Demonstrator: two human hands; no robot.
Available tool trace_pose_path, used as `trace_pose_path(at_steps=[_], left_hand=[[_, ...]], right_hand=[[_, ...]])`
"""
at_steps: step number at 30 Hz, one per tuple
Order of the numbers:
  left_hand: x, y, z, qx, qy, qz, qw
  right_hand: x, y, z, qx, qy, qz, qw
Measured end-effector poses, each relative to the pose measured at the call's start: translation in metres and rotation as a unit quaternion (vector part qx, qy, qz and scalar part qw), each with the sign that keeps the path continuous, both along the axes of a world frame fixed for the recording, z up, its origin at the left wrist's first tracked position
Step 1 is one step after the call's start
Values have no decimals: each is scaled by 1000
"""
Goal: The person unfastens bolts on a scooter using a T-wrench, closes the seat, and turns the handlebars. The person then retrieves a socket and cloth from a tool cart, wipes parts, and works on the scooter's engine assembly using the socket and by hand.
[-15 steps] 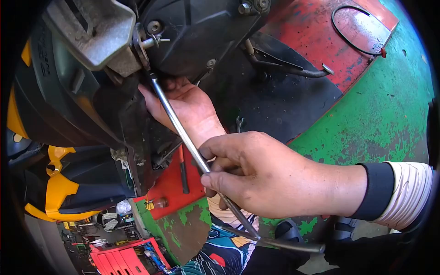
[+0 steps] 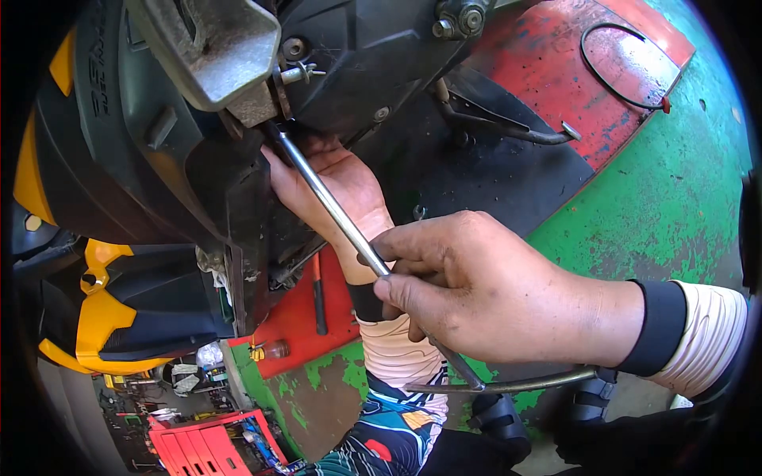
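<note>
My right hand (image 2: 468, 285) is closed around the shaft of a long metal T-handle wrench (image 2: 329, 202), thumb and fingers wrapped on it. The wrench's crossbar lies below this hand, and its far end sits under a rusty bracket beside the dark engine cover (image 2: 357, 71). My left hand (image 2: 341, 182) is palm up beneath the engine cover, behind the shaft. Its fingers curl up near the wrench's far end; their tips and whatever they hold are hidden. A bolt with a cotter pin (image 2: 298, 74) sticks out just above.
A metal footrest bracket (image 2: 230, 67) juts out at upper left, beside dark bodywork (image 2: 151, 166). A stand bar (image 2: 516, 131) extends right over the red and black platform. A black cable (image 2: 587, 59), a small wrench (image 2: 419, 213), a dark-handled tool (image 2: 319, 297) and a red tool cart (image 2: 202, 448) are around.
The wrench's crossbar has turned, its right end now tilting slightly upward. The machine and both hands appear farther right as the view shifts. My right hand still grips the shaft.
</note>
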State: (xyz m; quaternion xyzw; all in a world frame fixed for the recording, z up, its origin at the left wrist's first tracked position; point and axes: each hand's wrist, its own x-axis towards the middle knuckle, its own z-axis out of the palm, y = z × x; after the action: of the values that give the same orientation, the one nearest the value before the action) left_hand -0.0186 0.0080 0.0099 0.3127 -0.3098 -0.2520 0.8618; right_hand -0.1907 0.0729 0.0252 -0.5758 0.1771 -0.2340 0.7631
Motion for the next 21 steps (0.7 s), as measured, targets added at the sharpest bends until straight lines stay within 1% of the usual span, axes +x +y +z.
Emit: trace_pose_path(at_steps=[5, 8, 12, 16, 21], left_hand=[[8, 2, -4, -7, -42, -47, 998], [-3, 0, 6, 23, 16, -1, 1000], [-8, 1, 12, 30, 6, 0, 1000], [-15, 2, 15, 47, 11, 16, 999], [-8, -2, 13, 31, 31, 9, 999]], right_hand=[[-5, 4, -1, -17, 15, 1, 1000], [-4, 2, -1, -11, -8, -15, 1000], [-2, 3, 1, 15, -22, -21, 999], [-2, 4, 3, -9, -6, -29, 1000], [-5, 5, 11, 19, -20, -11, 1000]])
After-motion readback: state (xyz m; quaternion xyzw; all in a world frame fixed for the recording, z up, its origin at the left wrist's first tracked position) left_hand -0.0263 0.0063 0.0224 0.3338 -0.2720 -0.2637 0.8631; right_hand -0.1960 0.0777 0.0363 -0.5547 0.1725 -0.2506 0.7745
